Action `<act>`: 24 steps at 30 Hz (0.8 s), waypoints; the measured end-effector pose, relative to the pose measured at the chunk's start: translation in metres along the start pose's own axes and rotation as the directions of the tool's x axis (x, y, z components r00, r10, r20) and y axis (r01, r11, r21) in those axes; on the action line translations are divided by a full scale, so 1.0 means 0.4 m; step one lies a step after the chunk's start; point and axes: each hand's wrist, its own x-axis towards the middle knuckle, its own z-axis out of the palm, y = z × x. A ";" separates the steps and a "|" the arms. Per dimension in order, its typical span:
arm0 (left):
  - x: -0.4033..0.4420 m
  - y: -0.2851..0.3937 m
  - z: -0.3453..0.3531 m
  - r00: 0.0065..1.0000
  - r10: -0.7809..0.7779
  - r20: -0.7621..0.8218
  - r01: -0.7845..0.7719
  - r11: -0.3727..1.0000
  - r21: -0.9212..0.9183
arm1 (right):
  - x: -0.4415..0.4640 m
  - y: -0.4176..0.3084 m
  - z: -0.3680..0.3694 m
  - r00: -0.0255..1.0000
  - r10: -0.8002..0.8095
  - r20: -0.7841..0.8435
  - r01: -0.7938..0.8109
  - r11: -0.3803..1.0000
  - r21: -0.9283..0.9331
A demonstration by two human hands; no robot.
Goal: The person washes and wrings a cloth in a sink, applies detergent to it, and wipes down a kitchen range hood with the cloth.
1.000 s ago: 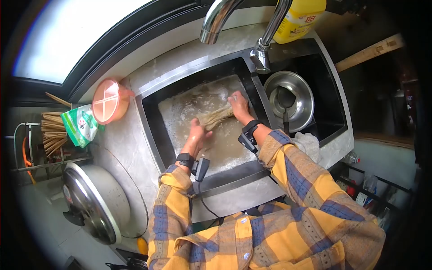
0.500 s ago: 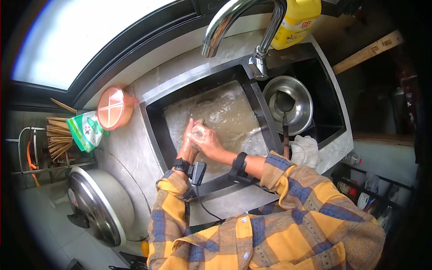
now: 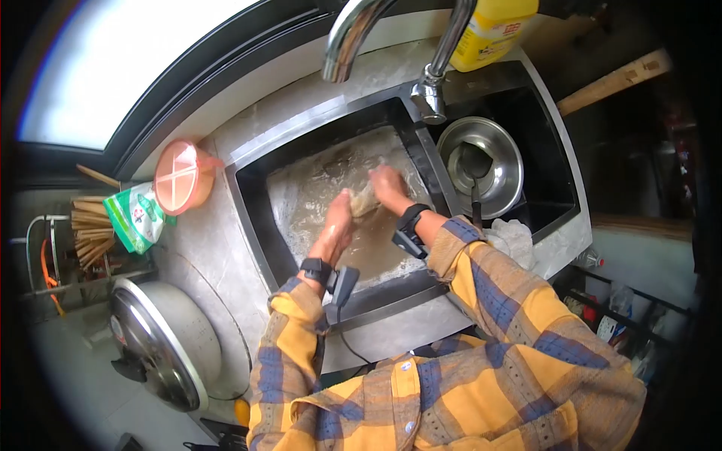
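Note:
A black-edged sink (image 3: 259, 218) holds murky, foamy water. In it, a wet beige cloth-like item (image 3: 364, 202) stretches between my two hands. My left hand (image 3: 339, 216) is closed on its left end, thumb on top. My right hand (image 3: 386, 185) is closed at the other end, its fingers partly blurred and close to the water surface. The lower part of the item is hidden by the murky water.
A chrome faucet (image 3: 347, 45) arches above the sink. To the right sit a steel bowl (image 3: 509, 161) with a ladle, a grey rag (image 3: 511, 242) and a yellow jug (image 3: 492, 34). At left are a pink container (image 3: 177, 178), a green-white packet (image 3: 138, 218) and a lidded pot (image 3: 180, 331).
Half a second ago my hands were pressed together at the sink's left side. Now they are apart, my right hand further right and up, with the beige item showing between them.

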 end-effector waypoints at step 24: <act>-0.005 0.006 -0.042 0.999 0.037 -0.031 -0.047 0.906 -0.421 | -0.195 -0.178 0.053 0.955 -0.296 -0.025 0.295 0.938 0.180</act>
